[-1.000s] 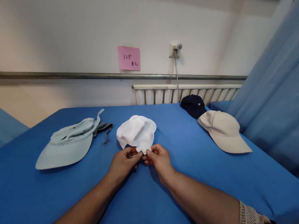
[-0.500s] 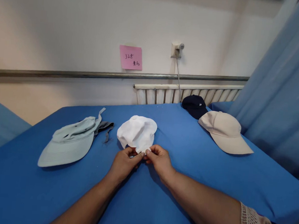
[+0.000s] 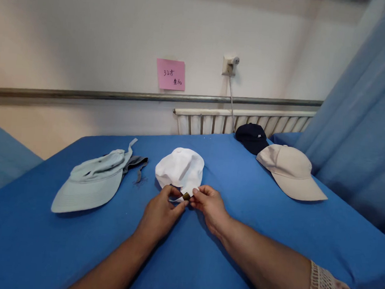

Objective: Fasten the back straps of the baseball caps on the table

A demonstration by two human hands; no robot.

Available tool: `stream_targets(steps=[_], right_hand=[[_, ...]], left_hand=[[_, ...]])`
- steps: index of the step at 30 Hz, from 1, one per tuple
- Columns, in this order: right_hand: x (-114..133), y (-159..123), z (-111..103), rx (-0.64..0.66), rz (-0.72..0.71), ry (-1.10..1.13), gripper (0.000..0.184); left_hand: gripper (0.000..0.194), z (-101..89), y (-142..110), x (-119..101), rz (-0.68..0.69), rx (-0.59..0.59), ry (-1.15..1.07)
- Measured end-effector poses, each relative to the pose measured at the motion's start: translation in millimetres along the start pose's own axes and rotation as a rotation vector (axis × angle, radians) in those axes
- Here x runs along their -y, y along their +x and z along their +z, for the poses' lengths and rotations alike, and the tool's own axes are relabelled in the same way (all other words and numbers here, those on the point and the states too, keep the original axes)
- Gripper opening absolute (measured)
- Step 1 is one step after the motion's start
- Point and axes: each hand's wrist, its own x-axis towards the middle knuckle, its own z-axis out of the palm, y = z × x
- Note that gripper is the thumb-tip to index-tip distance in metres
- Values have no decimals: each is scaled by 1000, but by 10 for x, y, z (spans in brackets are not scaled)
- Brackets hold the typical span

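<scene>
1. Where the blue sheet [image 3: 29, 242] runs off to the left, a pale blue cap [image 3: 90, 182] lies with its brim toward the near left, one loose strap sticking up at the back. Dark grey strap [image 3: 136, 162] sits just beside it – can't tell if it's the same cap's.
2. Pink note [image 3: 170, 75], handwritten, on the wall above the metal rail [image 3: 122, 96].
3. Left hand [image 3: 159, 213]: thumb and fingers pinching at the white strap, thumb tip by the brass-coloured buckle [image 3: 186, 196].
4. White cap [image 3: 180, 166]: mid-sheet, between the other caps, just beyond the fingers, crown creased, strap end toward the person.
5. Right hand [image 3: 210, 209]: thumb and index pinching the strap area right of the buckle. Hands nearly meet; exact contact too small to tell.
6. Wall outlet [image 3: 229, 67], plug in, cord hanging down past the radiator [image 3: 211, 122].
7. Navy cap [image 3: 251, 135] at the far edge, beige cap [image 3: 290, 166] partly in front – brim toward near right.
8. Blue curtain [image 3: 360, 109], far right.
</scene>
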Motion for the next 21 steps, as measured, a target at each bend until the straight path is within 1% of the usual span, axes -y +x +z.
stream_targets(steps=[3,5,7,12,15,18,21], right_hand=[[28,-24,3,9,36,54,37],[36,-40,8,18,73,83,36],[36,-50,10,32,111,117,35],[25,-48,-6,98,141,160,33],[26,-47,-11,115,141,158,32],[30,-51,-9,107,138,172,33],[35,-57,-6,106,137,173,34]], left_hand=[[25,-68,-54,-40,99,-7,254],[24,-88,-80,-67,185,-46,355],[22,-86,-97,-90,251,-59,419],[21,-43,-111,-100,289,-66,525],[21,-34,-108,-82,327,-84,573],[20,-41,-98,-65,360,-107,579],[20,-52,-85,-64,354,-104,555]])
